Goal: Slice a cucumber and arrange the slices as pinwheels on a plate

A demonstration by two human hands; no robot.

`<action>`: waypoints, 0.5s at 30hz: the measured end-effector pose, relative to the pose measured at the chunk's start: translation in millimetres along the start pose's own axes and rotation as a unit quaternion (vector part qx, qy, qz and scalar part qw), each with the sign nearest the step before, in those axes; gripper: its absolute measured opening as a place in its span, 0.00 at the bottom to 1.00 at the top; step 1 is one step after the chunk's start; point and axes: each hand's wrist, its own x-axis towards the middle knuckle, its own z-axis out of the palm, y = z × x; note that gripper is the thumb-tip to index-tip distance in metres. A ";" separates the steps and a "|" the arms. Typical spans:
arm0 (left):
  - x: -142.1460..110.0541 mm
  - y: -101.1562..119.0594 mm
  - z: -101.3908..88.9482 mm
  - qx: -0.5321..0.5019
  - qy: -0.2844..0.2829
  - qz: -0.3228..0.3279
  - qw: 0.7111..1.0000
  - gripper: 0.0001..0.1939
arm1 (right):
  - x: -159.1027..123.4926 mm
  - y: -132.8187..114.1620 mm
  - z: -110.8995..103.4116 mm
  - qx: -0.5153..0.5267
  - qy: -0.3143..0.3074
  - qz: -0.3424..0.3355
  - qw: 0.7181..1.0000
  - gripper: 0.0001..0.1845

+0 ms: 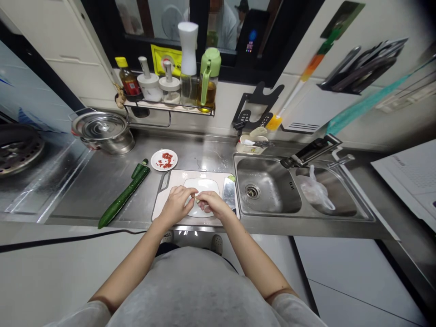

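Note:
My left hand (177, 203) and my right hand (211, 203) meet over a white square plate (203, 184). Their fingertips pinch a small pale piece (196, 200), possibly a garlic clove, mostly hidden by the fingers. Under the plate lies a light cutting board (165, 193) with a grey handle end. On the board's right side rests a wide-bladed kitchen knife (229, 193), with a small green piece (231, 178) at its far end. To the left are a long cucumber (123, 199) and a short cucumber piece (138, 169). A small white dish (154, 160) holds chopped red bits.
Right of the board is a double sink (269, 184) with a faucet (308, 152) and a plastic bag (315, 188). A lidded steel pot (116, 136) stands back left. Bottles and jars fill a wall rack (170, 106). A knife holder (340, 91) hangs at right.

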 end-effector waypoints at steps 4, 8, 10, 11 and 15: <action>-3.3 1.0 7.4 -0.011 0.028 -0.031 0.999 0.11 | 0.8 2.3 -0.9 0.027 -0.004 0.011 1.000 0.07; -6.2 3.4 21.4 -0.174 0.060 -0.204 0.961 0.14 | 5.5 7.0 -5.2 0.007 0.043 -0.057 0.997 0.08; -5.5 4.9 29.1 -0.304 0.046 -0.290 0.906 0.16 | 7.3 9.0 -9.3 -0.015 0.059 -0.091 0.994 0.09; -4.2 5.6 32.4 -0.363 0.033 -0.321 0.874 0.17 | 7.6 9.7 -11.5 -0.029 0.063 -0.105 0.992 0.09; 5.1 6.5 40.2 -0.483 0.016 -0.392 0.783 0.21 | 6.7 11.7 -19.3 -0.106 0.069 -0.187 0.974 0.08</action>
